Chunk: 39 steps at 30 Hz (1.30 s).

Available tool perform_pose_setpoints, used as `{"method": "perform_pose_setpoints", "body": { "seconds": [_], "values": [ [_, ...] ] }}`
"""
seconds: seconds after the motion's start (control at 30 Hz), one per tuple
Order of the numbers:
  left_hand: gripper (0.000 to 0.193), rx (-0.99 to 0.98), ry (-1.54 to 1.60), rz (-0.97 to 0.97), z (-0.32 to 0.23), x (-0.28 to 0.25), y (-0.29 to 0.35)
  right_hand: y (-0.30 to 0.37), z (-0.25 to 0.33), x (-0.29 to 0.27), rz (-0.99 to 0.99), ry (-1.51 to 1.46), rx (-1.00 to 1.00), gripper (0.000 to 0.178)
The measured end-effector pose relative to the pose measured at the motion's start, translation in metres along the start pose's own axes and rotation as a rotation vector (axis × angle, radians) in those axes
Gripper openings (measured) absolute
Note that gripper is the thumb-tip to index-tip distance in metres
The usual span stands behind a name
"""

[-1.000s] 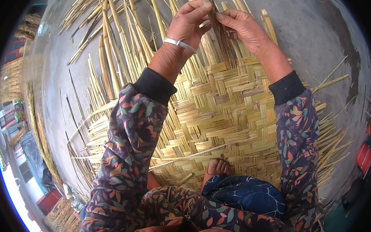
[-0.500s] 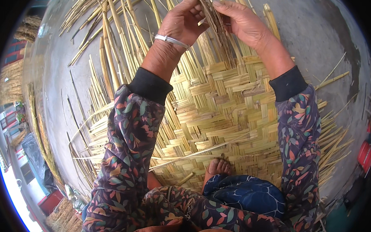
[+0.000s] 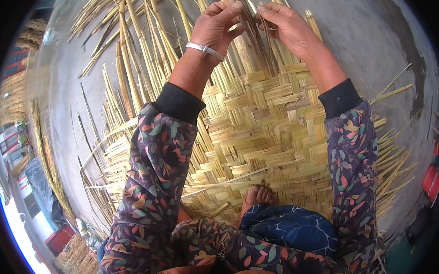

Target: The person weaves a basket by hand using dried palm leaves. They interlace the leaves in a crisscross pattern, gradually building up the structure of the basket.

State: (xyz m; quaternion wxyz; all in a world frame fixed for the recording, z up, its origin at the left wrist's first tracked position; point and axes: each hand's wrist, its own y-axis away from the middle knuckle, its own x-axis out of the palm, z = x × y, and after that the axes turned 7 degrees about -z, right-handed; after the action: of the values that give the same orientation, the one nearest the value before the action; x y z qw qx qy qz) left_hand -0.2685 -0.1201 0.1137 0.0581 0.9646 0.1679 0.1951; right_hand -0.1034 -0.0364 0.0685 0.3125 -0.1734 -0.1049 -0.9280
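At the far edge of a woven reed mat (image 3: 273,124), both my hands are raised over loose, unwoven reed ends. My left hand (image 3: 216,28), with a pale bangle on its wrist, is closed on a dark brown split reed strip (image 3: 253,39) between thumb and fingers. Just right of it, my right hand (image 3: 293,31) pinches a thin strand that seems split from the same strip. The strip slants down to the mat's upper weave. Fingertips lie close to the picture's top rim, so part of the grip is hard to see.
Loose reed stalks (image 3: 131,47) spread over the grey floor (image 3: 358,30) at the far left. Reed ends (image 3: 392,177) stick out on the right. My bare foot (image 3: 258,195) rests on the mat's near part. A red object (image 3: 431,183) stands at the far right.
My hands have shifted slightly, with the left thumb now lower along the brown strip. A thin strand now stands apart from it at my right fingers.
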Motion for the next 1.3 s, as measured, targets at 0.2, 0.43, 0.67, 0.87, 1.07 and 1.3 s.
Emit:
{"method": "perform_pose_setpoints", "body": {
  "seconds": [0.2, 0.43, 0.67, 0.87, 1.07, 1.3],
  "values": [
    [0.01, -0.011, -0.126, 0.034, -0.017, -0.001, -0.006, 0.0, 0.01, 0.0, 0.029, 0.142, -0.049, 0.024],
    [0.018, -0.037, 0.147, 0.185, -0.033, 0.007, -0.002, -0.005, 0.029, 0.022, 0.047, -0.008, -0.052, 0.022],
    [0.023, 0.008, 0.205, 0.092, -0.017, 0.005, 0.016, -0.025, 0.005, -0.003, -0.14, 0.142, -0.062, 0.02],
    [0.011, 0.099, 0.142, 0.192, -0.025, 0.011, 0.021, -0.027, -0.005, -0.039, -0.267, 0.045, -0.121, 0.021],
    [0.026, 0.184, -0.218, 0.053, -0.026, 0.001, 0.003, -0.02, -0.002, -0.013, -0.314, 0.089, -0.042, 0.021],
    [0.04, 0.294, -1.23, -0.088, 0.07, -0.008, 0.055, 0.013, -0.035, -0.073, -0.209, 0.95, -0.42, 0.032]
  ]
}}
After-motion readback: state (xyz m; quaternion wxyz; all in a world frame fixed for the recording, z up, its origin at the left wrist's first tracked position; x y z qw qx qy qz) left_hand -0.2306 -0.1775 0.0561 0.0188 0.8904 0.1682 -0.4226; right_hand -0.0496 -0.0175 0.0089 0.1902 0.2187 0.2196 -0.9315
